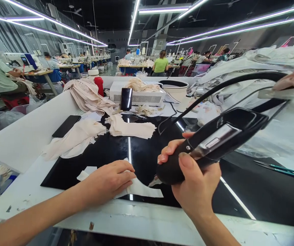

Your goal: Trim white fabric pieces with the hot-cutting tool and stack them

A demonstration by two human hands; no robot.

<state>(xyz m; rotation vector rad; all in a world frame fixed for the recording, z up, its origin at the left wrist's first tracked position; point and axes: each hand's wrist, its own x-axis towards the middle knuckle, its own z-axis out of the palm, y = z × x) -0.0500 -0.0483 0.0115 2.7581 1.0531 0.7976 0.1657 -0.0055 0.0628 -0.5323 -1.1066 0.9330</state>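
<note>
My left hand (113,177) lies over a curved white fabric piece (147,190) on the black table mat (85,171), its fingers stretched out and pressing it down. A smaller white scrap (86,173) shows by my left wrist. Wrapped around a thick black corded hand tool (210,140) is my right hand (198,181), thumb on the near side. The tool has a silver panel, and its metal tip (155,181) points down close to the fabric's right part. Whether the tip touches the cloth I cannot tell.
Cream fabric stacks (133,129) lie ahead, with a phone (66,126) at left and another upright (126,99) before a vented white box (139,94). Teal-handled tweezers (281,169) rest at right. The tool's cable (226,80) arches overhead. Co-workers sit at sewing machines beyond.
</note>
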